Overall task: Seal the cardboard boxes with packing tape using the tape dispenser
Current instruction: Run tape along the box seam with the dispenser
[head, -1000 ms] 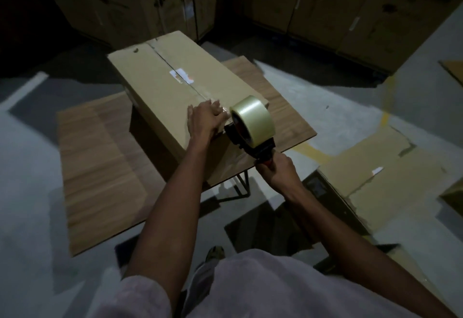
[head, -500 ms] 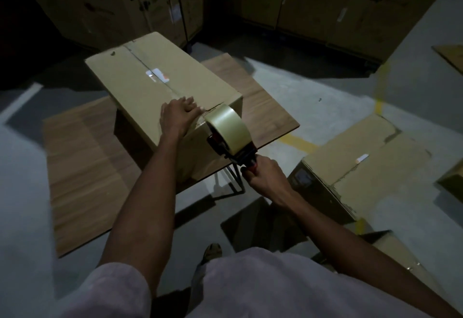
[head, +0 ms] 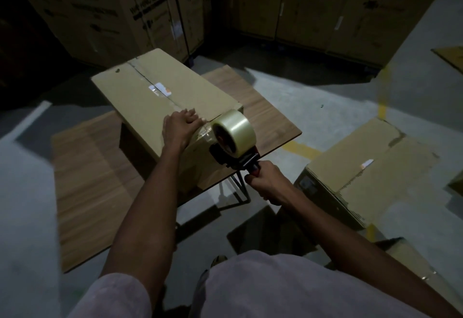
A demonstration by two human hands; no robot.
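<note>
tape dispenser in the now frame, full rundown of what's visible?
The tape dispenser has a dark frame with red on the handle and carries a big roll of clear, glossy tape. The right hand grips the handle from below. Its head is at the near top edge of the cardboard box on the table, by the centre seam, beside the left hand pressing flat there. The blade is not visible.

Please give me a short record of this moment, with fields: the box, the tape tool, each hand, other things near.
box: cardboard box on wooden table, centre seam mostly untaped
tool: tape dispenser at the box's near end
left hand: flat on the box top beside the seam
right hand: grips the dispenser handle
nearby: second box on the floor, right; stacked cartons behind
</note>
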